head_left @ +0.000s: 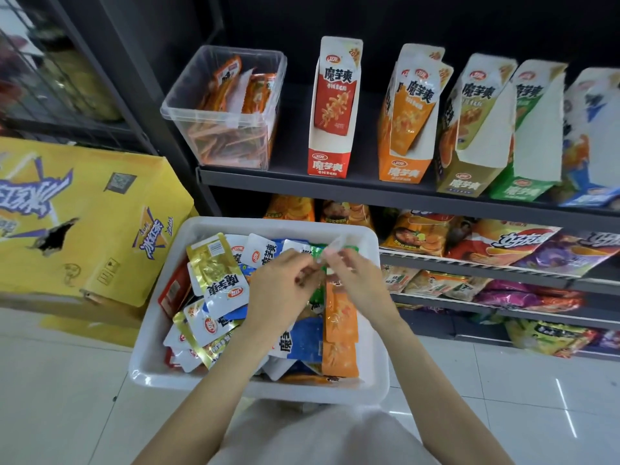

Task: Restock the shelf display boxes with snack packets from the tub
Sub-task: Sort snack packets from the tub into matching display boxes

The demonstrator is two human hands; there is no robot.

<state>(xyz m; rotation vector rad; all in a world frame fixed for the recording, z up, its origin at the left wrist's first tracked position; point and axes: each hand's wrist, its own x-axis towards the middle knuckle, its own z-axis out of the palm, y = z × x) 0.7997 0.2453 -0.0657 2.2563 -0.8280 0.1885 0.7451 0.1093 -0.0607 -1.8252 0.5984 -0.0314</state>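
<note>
Head view, tub: white tub (151,333) of mixed snack packets sits below the shelf, within easy reach.
Hands: left hand (278,286) and right hand (355,280) meet over the tub, fingers curled, together pinching a green packet (318,255), likely sorting by flavour.
Shelf: green display box (523,189) stands up right, well apart.

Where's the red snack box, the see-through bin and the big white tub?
Red cardboard display box (330,166), head view, front panel.
Clear plastic bin (214,125), head view, front wall.
White plastic tub (268,385), head view, near rim.
</note>
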